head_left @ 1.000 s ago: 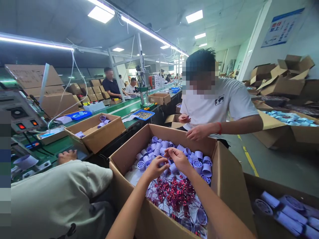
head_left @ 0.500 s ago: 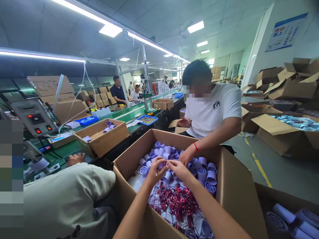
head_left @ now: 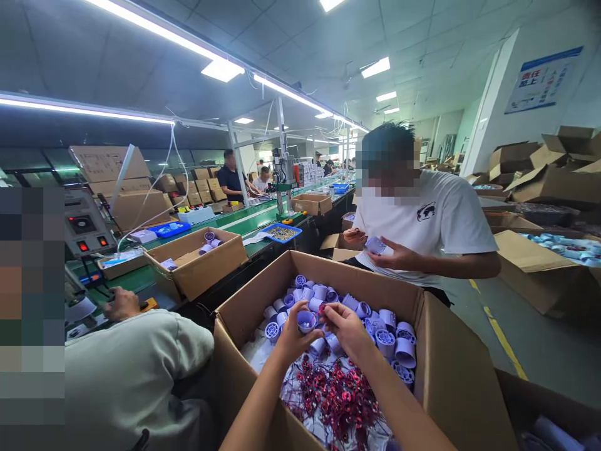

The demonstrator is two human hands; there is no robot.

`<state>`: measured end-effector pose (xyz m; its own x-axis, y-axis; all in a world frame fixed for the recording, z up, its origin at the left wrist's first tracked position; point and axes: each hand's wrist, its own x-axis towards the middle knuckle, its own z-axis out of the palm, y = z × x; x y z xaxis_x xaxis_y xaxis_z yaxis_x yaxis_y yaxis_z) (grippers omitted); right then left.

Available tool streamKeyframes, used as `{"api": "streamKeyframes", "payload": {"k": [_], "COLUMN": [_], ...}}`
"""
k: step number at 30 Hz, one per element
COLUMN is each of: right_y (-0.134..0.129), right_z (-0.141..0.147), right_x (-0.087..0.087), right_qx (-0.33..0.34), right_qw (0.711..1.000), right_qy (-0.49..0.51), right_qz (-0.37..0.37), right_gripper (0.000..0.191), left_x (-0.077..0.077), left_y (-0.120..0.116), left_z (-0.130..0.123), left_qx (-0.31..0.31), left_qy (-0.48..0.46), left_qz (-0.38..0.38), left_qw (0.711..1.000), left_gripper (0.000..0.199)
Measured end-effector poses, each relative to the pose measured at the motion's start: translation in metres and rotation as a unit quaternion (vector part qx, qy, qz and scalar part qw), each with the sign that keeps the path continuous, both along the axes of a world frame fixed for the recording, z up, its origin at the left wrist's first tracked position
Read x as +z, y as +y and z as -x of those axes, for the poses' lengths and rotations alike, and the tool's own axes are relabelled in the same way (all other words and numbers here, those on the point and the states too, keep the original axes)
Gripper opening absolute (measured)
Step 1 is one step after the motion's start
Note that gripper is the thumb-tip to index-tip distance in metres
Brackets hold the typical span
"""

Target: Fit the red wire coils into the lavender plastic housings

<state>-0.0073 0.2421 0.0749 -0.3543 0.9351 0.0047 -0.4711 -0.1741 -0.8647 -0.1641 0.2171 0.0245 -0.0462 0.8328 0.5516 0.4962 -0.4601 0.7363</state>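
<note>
My left hand (head_left: 292,338) is curled around a pale purple cup (head_left: 307,322), whose open mouth faces up toward me. Just right of it, my right hand (head_left: 342,321) pinches a small red part (head_left: 322,309) between thumb and fingertips. Both hands are over a large cardboard box (head_left: 253,285). Purple cups (head_left: 385,338) lie in its far and right portions. A tangled pile of red parts with dark wires (head_left: 345,398) rests on white sheeting at the near side, below my hands.
Across the box, a person in a white shirt (head_left: 451,219) holds a purple cup (head_left: 379,246). At left is another person's grey sleeve (head_left: 136,363). A smaller carton (head_left: 211,269) and a blue tray of small parts (head_left: 282,233) stand along the green line.
My hands have moved apart, and the purple cup now shows within my left hand's grasp. The person opposite has drawn a hand out of the box and now holds a cup. The view has shifted slightly.
</note>
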Motion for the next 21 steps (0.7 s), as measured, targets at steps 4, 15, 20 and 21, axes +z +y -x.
{"api": "streamKeyframes", "payload": {"k": [4, 15, 20, 21], "right_y": [0.001, -0.020, -0.022, -0.022], "right_z": [-0.016, -0.027, -0.024, -0.023], "right_x": [0.002, 0.001, 0.001, 0.001], "right_qx": [-0.074, -0.101, -0.060, -0.057], "right_qw": [0.996, 0.924, 0.909, 0.905], "right_qy": [0.024, -0.160, -0.196, -0.207], "right_qz": [-0.052, -0.333, -0.363, -0.368], "right_gripper": [0.042, 0.023, 0.019, 0.019], "left_x": [0.000, 0.009, 0.019, 0.020], "left_y": [-0.004, -0.003, -0.007, -0.008], "left_z": [0.003, 0.001, 0.000, 0.000], "left_qx": [0.022, 0.036, 0.010, -0.002], "left_qy": [-0.002, 0.006, 0.035, 0.032], "left_qz": [0.020, -0.049, -0.023, -0.016], "left_qw": [1.000, 0.998, 0.999, 0.999], "left_gripper": [0.061, 0.048, 0.050, 0.051]}}
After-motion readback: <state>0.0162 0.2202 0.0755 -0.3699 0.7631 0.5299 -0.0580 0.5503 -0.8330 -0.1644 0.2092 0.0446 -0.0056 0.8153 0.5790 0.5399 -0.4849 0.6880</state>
